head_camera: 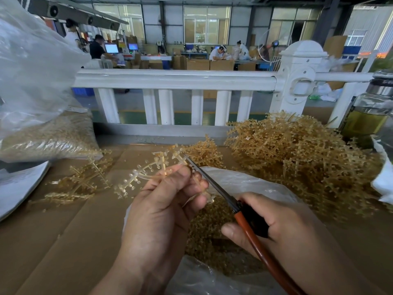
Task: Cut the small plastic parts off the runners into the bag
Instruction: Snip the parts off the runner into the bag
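While the left hand (165, 201) pinches a translucent runner (144, 173) between thumb and curled fingers, the right hand (276, 218) curls round the orange-black handles of the scissors (212, 184), blade tip touching the runner's top. Both are above the open clear bag (244, 179), with cut parts (212, 241) heaped inside, on cardboard (74, 231). Loose runners (85, 179) lie left, a big runner pile (297, 150) right. A white railing (170, 78) stands behind.

No text can be read — the far monitors (111, 48) are too blurred
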